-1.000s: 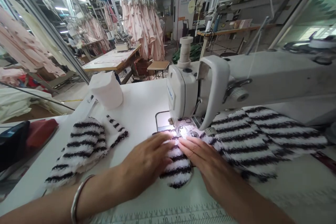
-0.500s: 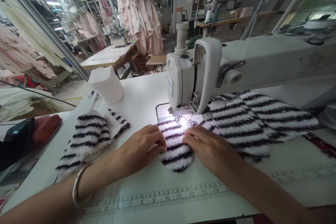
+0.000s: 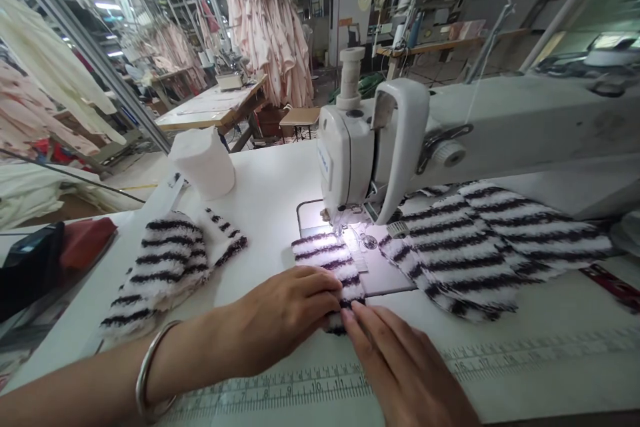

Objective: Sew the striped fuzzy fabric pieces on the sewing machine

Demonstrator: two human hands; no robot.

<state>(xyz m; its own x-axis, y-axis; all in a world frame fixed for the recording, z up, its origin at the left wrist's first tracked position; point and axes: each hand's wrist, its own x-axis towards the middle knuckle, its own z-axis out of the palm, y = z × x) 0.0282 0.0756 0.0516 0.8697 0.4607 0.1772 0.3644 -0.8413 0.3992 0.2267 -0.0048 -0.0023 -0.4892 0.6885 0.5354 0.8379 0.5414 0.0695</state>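
A small black-and-white striped fleece piece [image 3: 324, 257] lies on the white table in front of the sewing machine's presser foot [image 3: 357, 233]. My left hand [image 3: 285, 313] lies flat on the piece's near end, fingers stretched out and pressing it down. Just to its right, my right hand [image 3: 395, 360] rests with its fingers flat and their tips touching the piece's near edge. The white sewing machine [image 3: 380, 147] stands right behind the piece with its lamp lit. A metal bangle [image 3: 150, 373] is on my left wrist.
A larger striped fleece [image 3: 470, 247] lies under the machine arm at the right. A stack of striped pieces [image 3: 160, 267] and a white cone [image 3: 203, 163] sit at the left. A ruler strip [image 3: 300, 390] runs along the table's front edge. Pink garments hang behind.
The small striped piece has turned and shifted left, away from the larger fleece. Both hands have slid back toward me to its near end, and their fingers have flattened.
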